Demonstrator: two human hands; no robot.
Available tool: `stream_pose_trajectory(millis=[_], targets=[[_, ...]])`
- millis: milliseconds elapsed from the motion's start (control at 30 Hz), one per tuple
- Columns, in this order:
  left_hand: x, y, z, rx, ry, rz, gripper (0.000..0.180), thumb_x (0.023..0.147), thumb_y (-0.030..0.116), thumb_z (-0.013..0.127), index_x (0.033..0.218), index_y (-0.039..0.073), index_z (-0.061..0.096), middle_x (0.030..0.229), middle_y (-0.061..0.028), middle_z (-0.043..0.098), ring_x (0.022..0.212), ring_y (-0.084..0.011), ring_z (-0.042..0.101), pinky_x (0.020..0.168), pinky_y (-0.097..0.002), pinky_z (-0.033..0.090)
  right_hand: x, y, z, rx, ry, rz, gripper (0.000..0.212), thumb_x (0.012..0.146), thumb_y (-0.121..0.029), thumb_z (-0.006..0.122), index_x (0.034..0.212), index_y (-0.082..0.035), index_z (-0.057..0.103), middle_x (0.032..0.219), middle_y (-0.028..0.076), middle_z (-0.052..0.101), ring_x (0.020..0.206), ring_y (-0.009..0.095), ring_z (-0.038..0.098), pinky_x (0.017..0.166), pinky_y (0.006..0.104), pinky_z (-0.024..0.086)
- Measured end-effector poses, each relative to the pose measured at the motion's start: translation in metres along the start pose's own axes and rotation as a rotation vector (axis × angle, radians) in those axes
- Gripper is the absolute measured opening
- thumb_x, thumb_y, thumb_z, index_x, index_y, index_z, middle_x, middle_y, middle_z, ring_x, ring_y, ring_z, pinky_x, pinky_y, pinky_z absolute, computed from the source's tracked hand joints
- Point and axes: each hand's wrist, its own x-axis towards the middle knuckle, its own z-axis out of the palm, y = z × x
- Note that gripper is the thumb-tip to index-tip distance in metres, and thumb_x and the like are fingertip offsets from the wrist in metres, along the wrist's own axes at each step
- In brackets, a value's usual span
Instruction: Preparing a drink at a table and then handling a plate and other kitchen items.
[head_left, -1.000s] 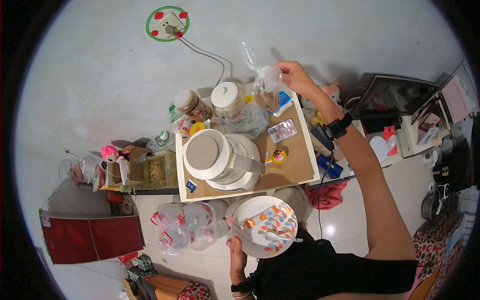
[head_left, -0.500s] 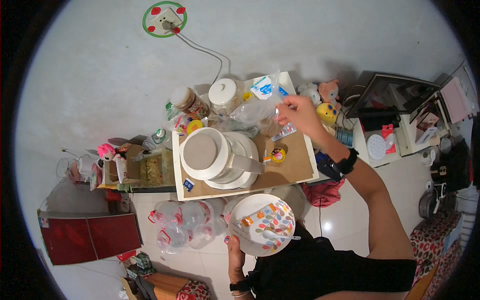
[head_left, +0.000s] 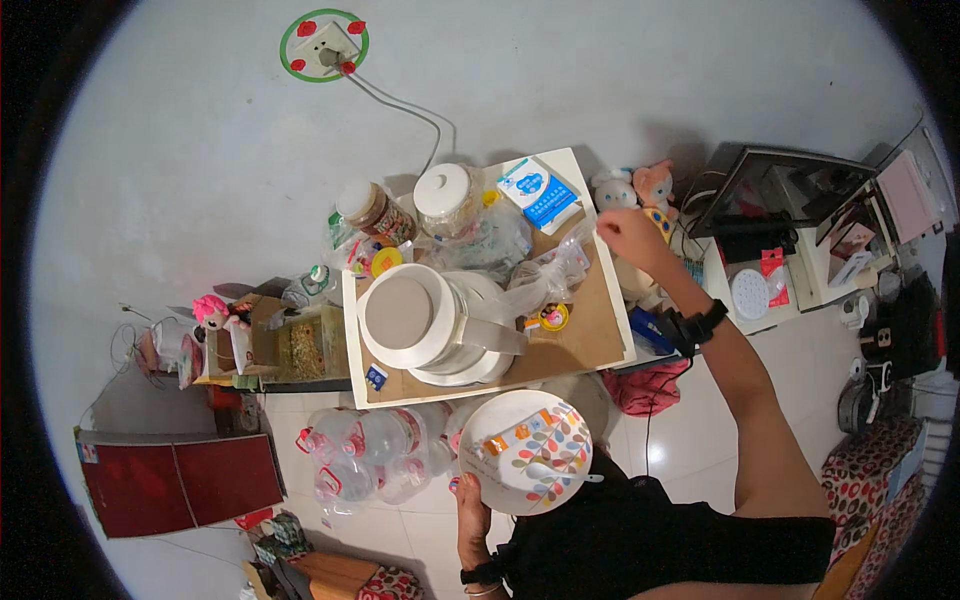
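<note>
My left hand (head_left: 473, 512) grips the near left rim of a patterned white plate (head_left: 510, 408), held low in front of the table. On the plate lie a white spoon (head_left: 560, 472) and a strip of small orange-and-white packets (head_left: 517, 432). My right hand (head_left: 636, 242) is closed in a pinch on the top end of a crumpled clear plastic bag (head_left: 548, 280), which trails onto the tabletop. A white electric kettle (head_left: 405, 310) with a grey lid stands left of the bag. Beside the bag sits a small round yellow container (head_left: 554, 316).
On the white-edged brown table (head_left: 590, 335) are a white-lidded jar (head_left: 445, 195), a brown jar (head_left: 385, 215) and a blue-and-white box (head_left: 540, 195). Stuffed toys (head_left: 655, 185) and a monitor (head_left: 785, 195) are to the right. Large clear bottles (head_left: 375, 450) stand on the floor.
My right hand has moved slightly right and down, drawing the clear bag rightward and nearer over the table. More of the blue-and-white box shows. My left hand and the plate stay almost still.
</note>
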Motion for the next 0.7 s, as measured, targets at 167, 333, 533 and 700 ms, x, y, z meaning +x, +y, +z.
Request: stream_pose_trajectory(millis=[167,333,533,700], targets=[[0.001,-0.004,-0.004,-0.025,0.004,-0.014,0.073,0.089,0.054,0.043,0.134,-0.001,0.028,0.130,-0.0139,0.043,0.116,-0.0246,0.045,0.098,-0.0370,0.036,0.000,0.032,0.047,-0.220,-0.108,-0.240,0.036,0.069,-0.016,0.068,0.102,-0.005,0.058,0.105,0.017,0.056,0.099,0.036,0.052,0.085,0.0434,0.043],[0.002,-0.002,-0.001,-0.028,-0.021,-0.001,0.075,0.088,0.056,0.042,0.133,-0.003,0.029,0.129,-0.0149,0.044,0.116,-0.0246,0.045,0.097,-0.0365,0.036,0.003,0.034,0.056,-0.409,-0.096,-0.272,0.040,0.068,-0.016,0.070,0.104,-0.006,0.057,0.108,0.017,0.056,0.099,0.036,0.052,0.086,0.0409,0.043],[0.002,-0.006,-0.007,-0.032,0.019,-0.030,0.059,0.093,0.044,0.042,0.130,-0.002,0.037,0.125,-0.0103,0.047,0.110,-0.0198,0.048,0.093,-0.0324,0.039,0.015,0.020,0.026,0.571,0.002,-0.056,0.025,0.073,0.009,0.056,0.097,0.001,0.058,0.088,0.000,0.059,0.081,0.007,0.055,0.070,0.0206,0.044],[0.004,0.000,0.002,-0.006,0.015,-0.009,0.074,0.088,0.056,0.042,0.132,-0.003,0.031,0.126,-0.0142,0.046,0.113,-0.0240,0.047,0.095,-0.0361,0.038,0.022,0.017,0.018,0.529,-0.064,-0.046,0.022,0.072,0.007,0.056,0.093,0.001,0.059,0.082,0.004,0.062,0.079,0.010,0.058,0.070,0.0252,0.046]])
